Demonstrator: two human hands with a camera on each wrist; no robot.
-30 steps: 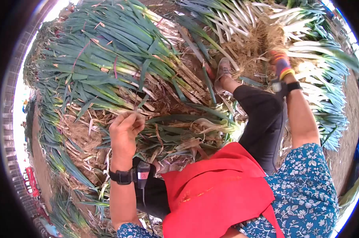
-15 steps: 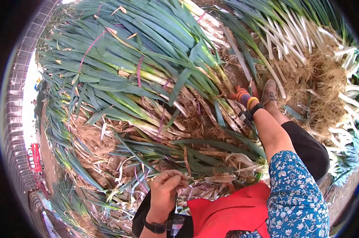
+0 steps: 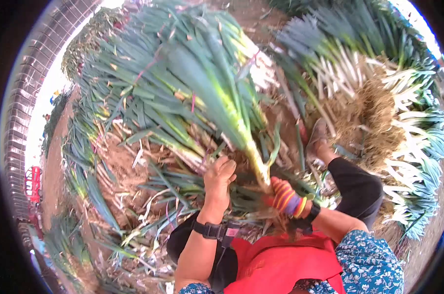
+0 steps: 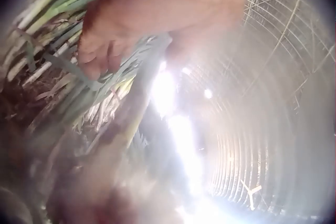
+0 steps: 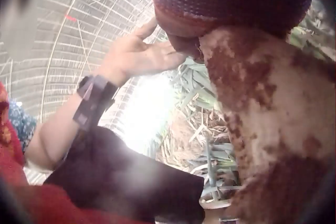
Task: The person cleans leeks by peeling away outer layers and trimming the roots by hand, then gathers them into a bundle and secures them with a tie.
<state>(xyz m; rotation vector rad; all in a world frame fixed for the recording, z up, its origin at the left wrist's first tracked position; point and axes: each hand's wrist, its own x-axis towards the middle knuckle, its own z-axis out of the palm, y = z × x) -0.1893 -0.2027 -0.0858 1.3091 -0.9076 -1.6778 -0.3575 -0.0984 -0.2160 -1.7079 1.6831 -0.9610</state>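
Observation:
My right hand (image 3: pixel 286 197), in a striped knit glove, grips a thick green onion (image 3: pixel 255 159) low on its stalk, near the root end. Its broad green leaves fan away over the pile. In the right wrist view the soil-stained stalk (image 5: pixel 257 103) fills the right side below the glove (image 5: pixel 231 1). My bare left hand (image 3: pixel 219 180) is raised just left of the stalk, with nothing in it. The right wrist view shows its fingers (image 5: pixel 152 56) stretched toward the glove.
A large heap of untrimmed green onions (image 3: pixel 148 93) lies ahead and left, partly tied with purple bands. Cleaned ones with white stalks (image 3: pixel 403 122) and bushy roots (image 3: pixel 374 112) are spread at right. My foot (image 3: pixel 319 138) is beside them. Loose leaves and peelings (image 3: pixel 148 235) litter the ground.
The gloved right hand went from the right-hand rows to the heap, took hold of a green onion, and drew it back toward my lap. The left hand stayed raised nearby.

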